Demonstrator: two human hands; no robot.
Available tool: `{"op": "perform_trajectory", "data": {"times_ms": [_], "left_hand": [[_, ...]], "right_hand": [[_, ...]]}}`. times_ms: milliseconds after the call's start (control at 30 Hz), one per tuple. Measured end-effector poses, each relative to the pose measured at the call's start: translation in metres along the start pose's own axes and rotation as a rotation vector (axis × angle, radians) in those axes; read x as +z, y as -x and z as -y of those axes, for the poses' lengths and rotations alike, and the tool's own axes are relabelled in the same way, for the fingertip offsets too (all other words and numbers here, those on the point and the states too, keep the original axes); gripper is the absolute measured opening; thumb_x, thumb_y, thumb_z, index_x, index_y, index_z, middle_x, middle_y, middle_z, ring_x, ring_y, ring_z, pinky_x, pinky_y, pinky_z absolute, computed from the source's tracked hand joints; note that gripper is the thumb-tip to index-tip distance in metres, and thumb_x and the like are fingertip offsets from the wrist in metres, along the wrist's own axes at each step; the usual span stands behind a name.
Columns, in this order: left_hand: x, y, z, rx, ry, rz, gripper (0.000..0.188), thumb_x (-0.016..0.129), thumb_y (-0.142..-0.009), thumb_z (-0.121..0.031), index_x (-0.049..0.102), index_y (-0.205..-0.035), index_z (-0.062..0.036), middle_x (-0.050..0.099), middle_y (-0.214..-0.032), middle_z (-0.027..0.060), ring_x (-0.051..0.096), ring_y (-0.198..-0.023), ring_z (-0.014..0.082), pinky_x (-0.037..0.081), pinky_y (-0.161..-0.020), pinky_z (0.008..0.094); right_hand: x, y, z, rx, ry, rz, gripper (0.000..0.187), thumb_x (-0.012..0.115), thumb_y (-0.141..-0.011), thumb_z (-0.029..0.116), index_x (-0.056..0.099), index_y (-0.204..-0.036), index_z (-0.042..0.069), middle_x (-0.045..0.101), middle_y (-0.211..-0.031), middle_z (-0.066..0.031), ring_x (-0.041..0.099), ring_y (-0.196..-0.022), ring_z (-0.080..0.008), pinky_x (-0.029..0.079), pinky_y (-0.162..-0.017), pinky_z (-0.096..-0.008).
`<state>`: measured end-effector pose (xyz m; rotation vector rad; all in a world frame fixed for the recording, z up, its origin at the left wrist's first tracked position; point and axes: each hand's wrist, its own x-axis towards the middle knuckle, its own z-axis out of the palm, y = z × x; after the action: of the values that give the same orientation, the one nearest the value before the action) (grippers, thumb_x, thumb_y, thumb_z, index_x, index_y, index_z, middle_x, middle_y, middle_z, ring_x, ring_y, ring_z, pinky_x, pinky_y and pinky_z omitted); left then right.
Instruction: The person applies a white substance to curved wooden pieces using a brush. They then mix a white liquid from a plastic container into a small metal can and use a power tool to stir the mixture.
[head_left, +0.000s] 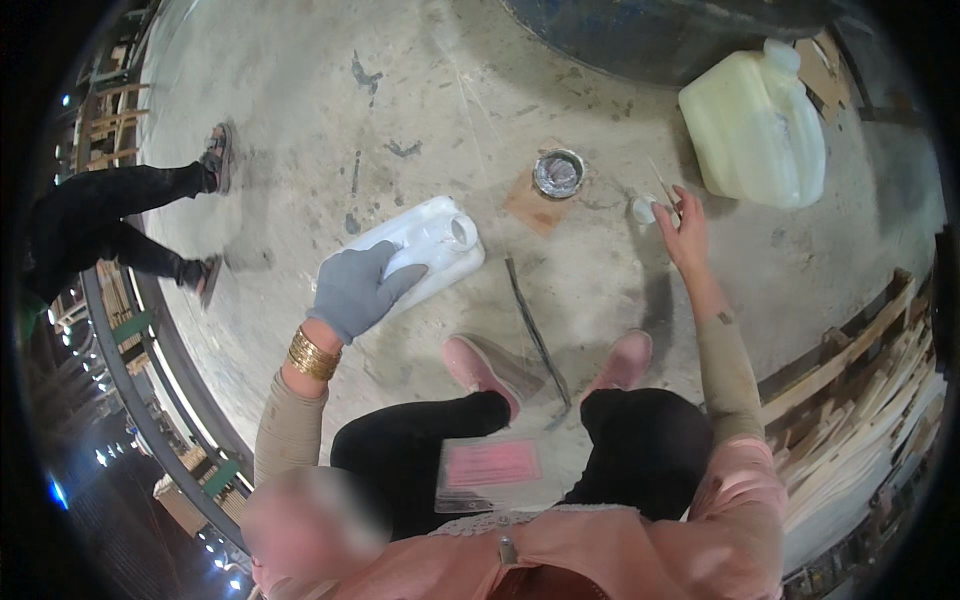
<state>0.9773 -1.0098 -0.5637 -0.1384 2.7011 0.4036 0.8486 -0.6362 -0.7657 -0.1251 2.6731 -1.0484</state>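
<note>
My left hand (358, 288), in a grey glove, grips a white plastic jug (425, 262) that lies tilted near the floor. Its uncapped round mouth points away to the right. My right hand (686, 232) is bare and reaches forward, with a thin stick (661, 178) between thumb and fingers. Right beside the thumb is a small white cap (643, 208); whether the thumb touches it I cannot tell. Between the two hands, farther off, an open round tin (558, 174) with grey, smeared contents stands on a piece of brown cardboard (532, 208).
A large pale-yellow jerrycan (752, 130) stands far right, by a big dark round container (640, 35). A dark strip (535, 325) lies between my pink shoes. Wooden slats (860, 430) are stacked at right. Another person's legs (130, 215) show at left, near a metal rail (140, 360).
</note>
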Motion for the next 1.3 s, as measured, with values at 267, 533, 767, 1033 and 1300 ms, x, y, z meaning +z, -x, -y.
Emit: {"op": "perform_trajectory", "data": {"times_ms": [267,533,767,1033,1300], "left_hand": [[0.007,-0.037,-0.045,-0.082,-0.190,0.068,0.044,0.052,-0.081,-0.049,0.061,-0.088,-0.0061,0.060,-0.067,0.0161,0.059,-0.065,0.0341,0.047,-0.060,0.0395],[0.008,-0.070,-0.071,-0.055,-0.216,0.148,0.046,0.054,-0.080,-0.048,0.062,-0.090,-0.0038,0.062,-0.075,0.0182,0.060,-0.072,0.0349,0.046,-0.065,0.0389],[0.004,-0.084,-0.068,-0.101,-0.161,0.236,0.050,0.053,-0.079,-0.050,0.062,-0.092,-0.0031,0.063,-0.081,0.0171,0.060,-0.077,0.0328,0.046,-0.070,0.0366],[0.007,-0.104,-0.079,-0.115,-0.212,0.254,0.051,0.052,-0.079,-0.051,0.062,-0.094,-0.0033,0.063,-0.086,0.0167,0.060,-0.083,0.0323,0.046,-0.073,0.0371],[0.011,-0.125,-0.102,-0.099,-0.300,0.263,0.050,0.052,-0.079,-0.050,0.063,-0.094,-0.0036,0.064,-0.088,0.0163,0.060,-0.085,0.0320,0.046,-0.075,0.0371]], "right_hand": [[0.086,0.040,0.012,0.075,-0.446,0.256,0.027,0.055,-0.083,0.024,0.057,-0.089,-0.002,0.057,-0.077,-0.0174,0.056,-0.071,-0.0261,0.043,-0.067,-0.0341],[0.148,0.049,0.015,-0.153,-0.507,0.250,0.025,0.060,-0.075,0.021,0.058,-0.088,0.000,0.059,-0.077,-0.0164,0.060,-0.071,-0.0281,0.047,-0.062,-0.0380],[0.158,0.035,0.032,-0.395,0.062,0.327,0.033,0.060,-0.075,0.020,0.051,-0.105,0.008,0.049,-0.109,-0.0161,0.061,-0.079,-0.0326,0.050,-0.067,-0.0420],[0.131,0.015,-0.003,-0.224,0.130,0.209,0.029,0.056,-0.080,0.021,0.051,-0.105,0.009,0.053,-0.098,-0.0127,0.059,-0.081,-0.0332,0.047,-0.068,-0.0435],[0.113,0.037,-0.027,-0.080,-0.300,-0.003,0.020,0.051,-0.084,0.017,0.055,-0.099,0.005,0.056,-0.085,-0.0157,0.057,-0.077,-0.0350,0.044,-0.066,-0.0437]]}}
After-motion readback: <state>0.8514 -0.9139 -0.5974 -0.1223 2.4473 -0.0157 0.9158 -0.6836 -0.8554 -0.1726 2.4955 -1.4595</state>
